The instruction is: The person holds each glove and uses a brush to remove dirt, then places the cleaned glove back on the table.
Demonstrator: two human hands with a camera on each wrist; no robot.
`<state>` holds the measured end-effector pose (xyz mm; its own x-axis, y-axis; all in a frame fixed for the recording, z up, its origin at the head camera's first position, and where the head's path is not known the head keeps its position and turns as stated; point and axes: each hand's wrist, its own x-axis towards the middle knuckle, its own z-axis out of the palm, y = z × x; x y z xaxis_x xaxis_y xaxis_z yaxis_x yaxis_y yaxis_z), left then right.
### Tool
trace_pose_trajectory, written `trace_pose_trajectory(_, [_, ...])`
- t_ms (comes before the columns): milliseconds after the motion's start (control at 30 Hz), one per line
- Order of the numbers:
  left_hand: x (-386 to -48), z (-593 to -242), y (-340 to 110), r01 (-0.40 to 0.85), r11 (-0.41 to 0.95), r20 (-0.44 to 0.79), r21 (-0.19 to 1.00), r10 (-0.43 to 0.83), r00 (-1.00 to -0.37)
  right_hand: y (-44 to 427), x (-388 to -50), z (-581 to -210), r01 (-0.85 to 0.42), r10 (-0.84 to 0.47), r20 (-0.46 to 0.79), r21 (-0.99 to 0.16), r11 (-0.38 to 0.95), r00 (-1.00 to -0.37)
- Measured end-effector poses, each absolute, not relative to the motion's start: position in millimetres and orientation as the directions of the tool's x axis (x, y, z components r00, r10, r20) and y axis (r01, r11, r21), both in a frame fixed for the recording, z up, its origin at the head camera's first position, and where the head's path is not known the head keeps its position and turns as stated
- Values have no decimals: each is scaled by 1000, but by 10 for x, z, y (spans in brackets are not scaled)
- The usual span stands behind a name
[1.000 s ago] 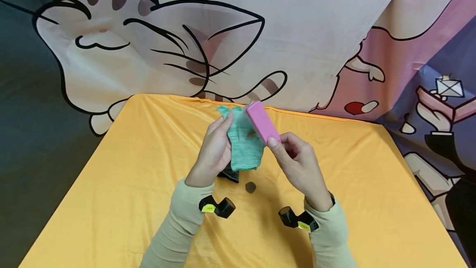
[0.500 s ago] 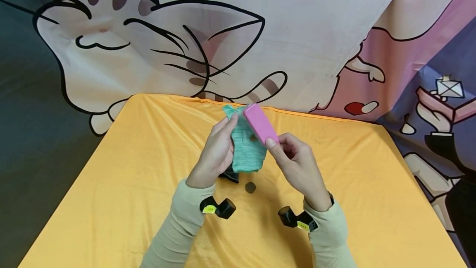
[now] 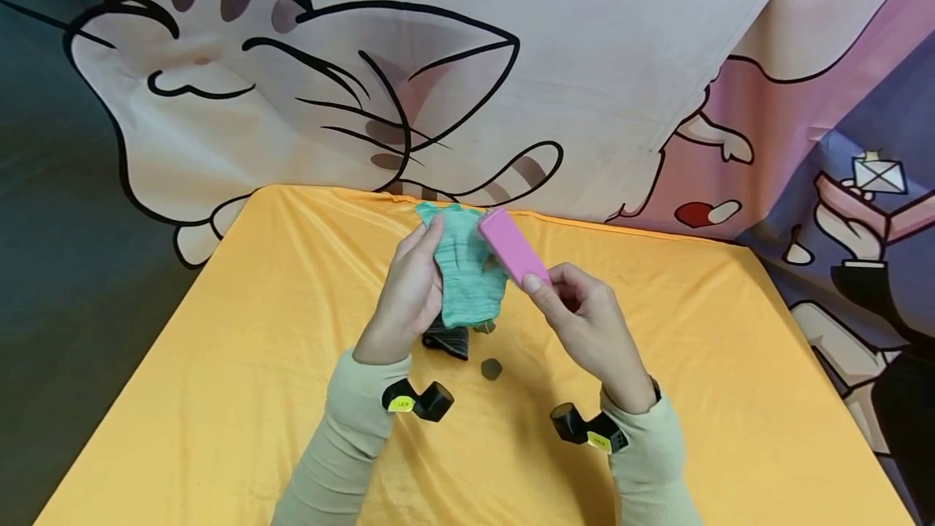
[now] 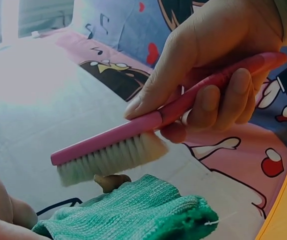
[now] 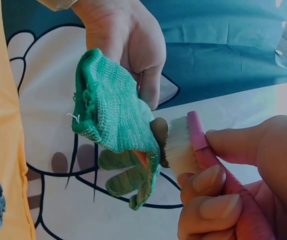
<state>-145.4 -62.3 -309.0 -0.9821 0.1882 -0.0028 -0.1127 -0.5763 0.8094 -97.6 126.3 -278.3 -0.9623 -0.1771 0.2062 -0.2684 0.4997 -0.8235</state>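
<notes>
Glove (image 3: pixel 471 282), green and knitted, is held up above the counter (image 3: pixel 219 396) toward its far edge in the head view, pinched in your left grip (image 3: pixel 404 295), while your right grip (image 3: pixel 590 319) pinches a pink brush (image 3: pixel 514 246) beside it. From the left wrist, the bristles (image 4: pixel 103 160) appear to touch a brown nub (image 4: pixel 112 183) at the glove's side, which suggests you are at the brushing step. In the right wrist view they meet there too, so your next move likely calls for short, light strokes, with your left grip steadying the knit.
</notes>
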Motion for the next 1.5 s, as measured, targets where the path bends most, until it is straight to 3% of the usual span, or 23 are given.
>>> trace_pose_trajectory(533, [-1440,-3081,-582,-162,-546,-52,822,212,-976,1269,-996,-2822,-331,-173,283,-833,443,-943])
trace_pose_trajectory(900, [-1439,-3069,-645,-95,-615,-8,783,143,-990,1231,-971,-2778,-272,-214,187,-822,500,-959])
trace_pose_trajectory(1200, [-1438,-3066,-683,-64,-651,28,756,130,-991,1248,-980,-2783,-263,-209,179,-821,506,-961])
trace_pose_trajectory(1500, [-1415,-3099,-585,-118,-570,44,813,263,-964,1233,-974,-2797,-295,-212,218,-829,476,-953])
